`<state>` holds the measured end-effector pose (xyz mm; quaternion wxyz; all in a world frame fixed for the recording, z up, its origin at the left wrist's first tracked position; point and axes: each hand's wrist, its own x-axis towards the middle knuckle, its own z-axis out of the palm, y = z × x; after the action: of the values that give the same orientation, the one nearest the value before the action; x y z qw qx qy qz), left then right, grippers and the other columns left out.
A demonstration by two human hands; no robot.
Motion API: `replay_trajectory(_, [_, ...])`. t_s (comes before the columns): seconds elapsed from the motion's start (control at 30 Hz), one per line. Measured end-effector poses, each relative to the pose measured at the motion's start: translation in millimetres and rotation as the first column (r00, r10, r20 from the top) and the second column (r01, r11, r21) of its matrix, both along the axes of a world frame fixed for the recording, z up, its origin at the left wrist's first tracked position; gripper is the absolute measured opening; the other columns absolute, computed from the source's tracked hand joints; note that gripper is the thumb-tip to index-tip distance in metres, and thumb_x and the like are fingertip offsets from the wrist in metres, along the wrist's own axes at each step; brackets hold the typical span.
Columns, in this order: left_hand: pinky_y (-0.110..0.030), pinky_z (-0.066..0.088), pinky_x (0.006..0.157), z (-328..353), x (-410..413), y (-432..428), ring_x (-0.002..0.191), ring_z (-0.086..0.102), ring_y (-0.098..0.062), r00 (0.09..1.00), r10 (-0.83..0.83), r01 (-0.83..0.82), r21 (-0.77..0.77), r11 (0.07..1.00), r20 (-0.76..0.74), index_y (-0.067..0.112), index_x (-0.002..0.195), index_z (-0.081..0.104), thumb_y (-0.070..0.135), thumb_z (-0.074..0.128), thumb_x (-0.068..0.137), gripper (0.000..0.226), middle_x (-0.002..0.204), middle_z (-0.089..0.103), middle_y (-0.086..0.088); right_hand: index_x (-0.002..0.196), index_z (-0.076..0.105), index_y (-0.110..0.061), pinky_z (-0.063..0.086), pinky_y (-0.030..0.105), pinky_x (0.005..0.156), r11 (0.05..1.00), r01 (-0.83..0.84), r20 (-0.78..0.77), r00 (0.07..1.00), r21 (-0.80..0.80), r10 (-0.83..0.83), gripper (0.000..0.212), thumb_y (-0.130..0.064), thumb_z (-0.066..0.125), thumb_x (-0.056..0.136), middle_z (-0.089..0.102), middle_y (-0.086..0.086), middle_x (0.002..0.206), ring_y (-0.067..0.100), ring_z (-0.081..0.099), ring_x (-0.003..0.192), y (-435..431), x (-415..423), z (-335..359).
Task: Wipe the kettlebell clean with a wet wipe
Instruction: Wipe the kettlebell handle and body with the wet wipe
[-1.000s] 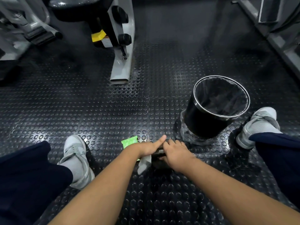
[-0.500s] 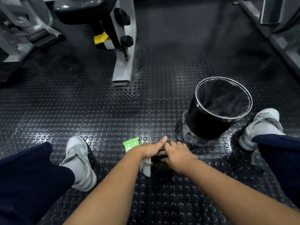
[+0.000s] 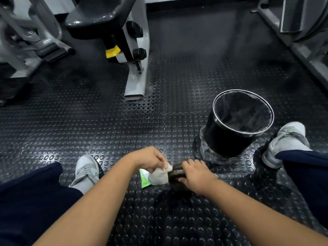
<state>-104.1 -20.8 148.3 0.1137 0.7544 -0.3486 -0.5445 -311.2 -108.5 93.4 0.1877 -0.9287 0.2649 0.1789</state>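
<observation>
A small dark kettlebell (image 3: pixel 175 174) sits on the studded rubber floor between my feet. My right hand (image 3: pixel 197 176) grips it from the right, fingers curled over its top. My left hand (image 3: pixel 150 160) pinches a white wet wipe (image 3: pixel 159 175) that hangs against the kettlebell's left side. Most of the kettlebell is hidden under my right hand and the wipe. A green wipe packet (image 3: pixel 144 180) lies on the floor just left of the wipe, partly covered by it.
A black bin with a liner (image 3: pixel 220 139) stands right of the kettlebell, close to my right shoe (image 3: pixel 287 139). My left shoe (image 3: pixel 87 169) is at the left. Grey gym machine frames (image 3: pixel 136 73) stand at the back left and along the right edge (image 3: pixel 305 55).
My left hand has pulled back to the left off the kettlebell's top, drawing the wipe to its left side. More of the wipe and the kettlebell shows. My right hand keeps its hold.
</observation>
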Motion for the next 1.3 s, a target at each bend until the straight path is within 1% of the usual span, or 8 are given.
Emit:
replay_trajectory(0.2, [-0.026, 0.058, 0.060, 14.5, -0.5, 5.2, 0.076, 0.063, -0.018, 0.961, 0.248, -0.229, -0.146, 0.962, 0.124, 0.011, 0.096, 0.079, 0.028, 0.075, 0.095, 0.018, 0.100, 0.077, -0.015, 0.139, 0.052, -0.026, 0.039, 0.029, 0.110, 0.886, 0.321, 0.413, 0.795, 0.335, -0.444, 0.069, -0.072, 0.052, 0.089, 0.053, -0.012, 0.133, 0.008, 0.046, 0.127, 30.8, 0.0, 28.7])
replay_trajectory(0.37, [-0.044, 0.064, 0.077, 52.2, -32.4, -6.1, 0.091, 0.073, -0.030, 0.938, 0.269, -0.263, 0.059, 0.963, -0.217, 0.003, 0.113, 0.072, 0.025, 0.061, 0.104, 0.026, 0.104, 0.075, -0.010, 0.098, 0.075, -0.018, 0.055, 0.034, 0.075, 0.347, 0.427, 0.050, 0.569, 0.835, -0.821, 0.046, -0.060, 0.078, 0.079, 0.079, 0.001, 0.091, 0.015, 0.073, 0.085, 61.0, 18.5, 32.4])
replay_trajectory(0.57, [-0.040, 0.053, 0.102, 43.6, -36.3, -17.9, 0.123, 0.063, -0.024, 0.806, -0.214, 0.259, -0.004, 0.966, 0.551, 0.028, 0.146, 0.055, 0.042, 0.062, 0.099, 0.050, 0.141, 0.063, -0.001, 0.099, 0.072, -0.012, 0.063, 0.045, 0.080, 0.023, 0.587, -0.335, 0.494, 0.810, -0.802, 0.028, -0.038, 0.063, 0.100, 0.078, 0.009, 0.093, 0.028, 0.074, 0.091, 69.2, -7.2, -3.4])
replay_trajectory(0.67, [-0.040, 0.047, 0.108, 21.9, -45.6, -17.9, 0.131, 0.058, -0.023, 0.819, -0.316, 0.370, -0.020, 0.929, 0.480, 0.034, 0.150, 0.052, 0.043, 0.068, 0.095, 0.057, 0.144, 0.061, 0.002, 0.108, 0.067, -0.010, 0.056, 0.034, 0.064, 0.107, 0.701, -0.421, 0.535, 0.705, -0.732, 0.041, -0.046, 0.047, 0.105, 0.070, 0.009, 0.092, 0.027, 0.068, 0.084, 68.4, -13.9, -25.1])
replay_trajectory(0.8, [-0.036, 0.055, 0.083, -6.0, -56.2, -11.7, 0.105, 0.068, -0.025, 0.743, -0.441, 0.489, 0.041, 0.871, 0.504, 0.028, 0.122, 0.073, 0.040, 0.074, 0.090, 0.034, 0.107, 0.074, 0.000, 0.119, 0.066, -0.008, 0.050, 0.031, 0.074, 0.683, 0.578, -0.272, 0.815, 0.447, -0.512, 0.049, -0.048, 0.041, 0.105, 0.072, 0.014, 0.107, 0.034, 0.068, 0.110, 58.0, -13.5, -28.2])
replay_trajectory(0.9, [-0.036, 0.056, 0.080, -11.6, -56.4, -11.5, 0.096, 0.068, -0.025, 0.725, -0.432, 0.496, 0.029, 0.868, 0.536, 0.024, 0.115, 0.076, 0.040, 0.075, 0.088, 0.031, 0.098, 0.075, -0.002, 0.082, 0.061, -0.019, 0.043, 0.027, 0.060, 0.776, 0.528, -0.151, 0.847, 0.345, -0.510, 0.031, -0.046, 0.060, 0.097, 0.070, 0.003, 0.083, 0.026, 0.071, 0.091, 45.8, -18.4, -34.5])
replay_trajectory(1.1, [-0.031, 0.048, 0.073, -15.6, -53.6, -15.6, 0.093, 0.068, -0.025, 0.716, -0.441, 0.521, 0.007, 0.854, 0.541, 0.021, 0.116, 0.077, 0.040, 0.077, 0.088, 0.034, 0.095, 0.076, -0.004, 0.109, 0.068, -0.005, 0.060, 0.033, 0.055, -0.070, 0.599, -0.284, 0.270, 0.798, -0.920, 0.016, -0.010, 0.068, 0.094, 0.075, 0.014, 0.095, 0.022, 0.072, 0.077, 55.8, -0.6, -63.2])
replay_trajectory(1.3, [-0.032, 0.047, 0.067, -21.1, -53.5, -20.4, 0.077, 0.061, -0.026, 0.707, -0.453, 0.524, 0.026, 0.851, 0.543, 0.016, 0.103, 0.077, 0.037, 0.077, 0.086, 0.028, 0.078, 0.067, -0.003, 0.105, 0.071, 0.002, 0.060, 0.034, 0.064, -0.434, 0.406, -0.470, -0.012, 0.804, -0.882, 0.016, 0.008, 0.065, 0.091, 0.078, 0.016, 0.084, 0.026, 0.076, 0.075, 74.9, 33.8, -48.3])
